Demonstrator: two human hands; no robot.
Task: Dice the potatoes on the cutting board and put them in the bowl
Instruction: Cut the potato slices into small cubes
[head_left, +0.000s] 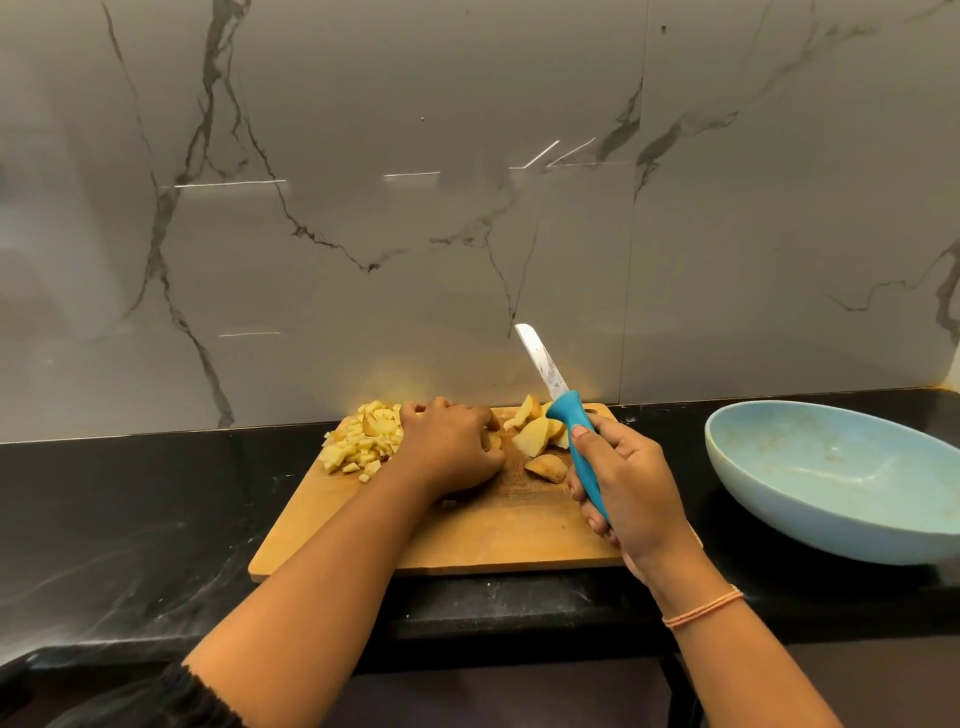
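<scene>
- The potato wedges (535, 435), skin still on, lie at the far right of the cutting board (493, 540). One of them sits a little nearer to me than the cluster.
- The diced potato (363, 441) is heaped at the board's far left corner, a few cubes spilling toward the edge.
- My left hand (451, 448) rests on the board between heap and wedges, fingers curled down over a potato piece (491, 441) of which only an edge shows.
- My right hand (626, 483) is wrapped firmly round the blue handle of the knife (563, 402). The blade is lifted clear of the board, tilted up and away toward the wall.
- The bowl (831, 483), pale blue and wide, stands on the black counter (130, 493) to the right of the board, not touching it. I see no potato in it.
- I judge the dicing to be partway done: one heap finished, several wedges untouched, nothing transferred.
- The step in hand looks like steadying the next piece for a cut.
- The next move calls for bringing the blade down beside the left fingertips, knuckles kept back from the edge, and cutting that piece into strips, then across.
- The bowl is on the far side from the heap, so the transfer will mean carrying the cubes across the board.
</scene>
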